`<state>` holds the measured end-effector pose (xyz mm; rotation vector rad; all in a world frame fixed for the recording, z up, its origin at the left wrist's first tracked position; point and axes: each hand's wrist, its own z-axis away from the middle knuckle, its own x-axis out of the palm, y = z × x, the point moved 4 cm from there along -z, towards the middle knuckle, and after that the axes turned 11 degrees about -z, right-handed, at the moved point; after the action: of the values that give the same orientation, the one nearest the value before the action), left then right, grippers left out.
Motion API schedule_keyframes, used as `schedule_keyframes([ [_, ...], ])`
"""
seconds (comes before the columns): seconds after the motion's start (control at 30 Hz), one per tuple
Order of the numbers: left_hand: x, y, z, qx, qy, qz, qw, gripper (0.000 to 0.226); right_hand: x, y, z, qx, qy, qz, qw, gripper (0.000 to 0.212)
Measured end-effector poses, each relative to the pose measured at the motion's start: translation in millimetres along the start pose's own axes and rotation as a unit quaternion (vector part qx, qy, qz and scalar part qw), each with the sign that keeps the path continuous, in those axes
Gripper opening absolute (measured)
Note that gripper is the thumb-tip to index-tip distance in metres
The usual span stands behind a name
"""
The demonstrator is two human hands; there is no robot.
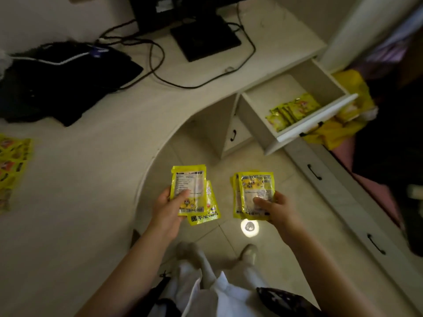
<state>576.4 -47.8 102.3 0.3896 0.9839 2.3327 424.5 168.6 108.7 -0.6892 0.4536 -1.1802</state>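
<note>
Yellow packets (188,191) pinched in our left hand (168,208) and right hand (278,210) likely awaited stowing; some already lay in the two-o'clock drawer (274,92).

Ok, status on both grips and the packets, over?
Left grip holds yellow packets. Right grip holds a small stack. Open drawer holds loose packets, path unblocked.

The front packet (188,188) in the left hand (166,207) covers most of a second packet (211,211). The right hand (278,208) holds a stack of packets (254,193), perhaps three deep, and only the top one shows. Their fine print is blurred. The picture's edge cuts off the pile of packets (12,170) at the left and the monitor (174,10) at the far side.
</note>
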Motion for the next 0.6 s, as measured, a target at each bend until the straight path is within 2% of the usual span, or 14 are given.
schedule_keyframes([
  [0.1,55,-10,5,0.002,-0.016,-0.021,1.0,0.018,-59,-3,-3,0.006,0.03,-0.01,0.999,0.02],
  [0.17,96,-18,11,0.003,-0.021,-0.03,0.999,0.019,-101,-7,-5,0.007,0.044,-0.022,0.999,0.022],
  [0.33,181,-37,21,0.002,-0.034,-0.05,0.998,0.017,-175,-23,-12,0.008,0.051,-0.037,0.998,0.017],
  [0.47,235,-48,21,-0.004,-0.044,-0.079,0.996,0.017,-222,-35,-22,0.007,0.069,-0.049,0.996,0.031],
  [0.6,273,-43,16,-0.001,-0.037,-0.091,0.995,0.017,-251,-49,-35,0.01,0.072,-0.056,0.996,0.031],
])
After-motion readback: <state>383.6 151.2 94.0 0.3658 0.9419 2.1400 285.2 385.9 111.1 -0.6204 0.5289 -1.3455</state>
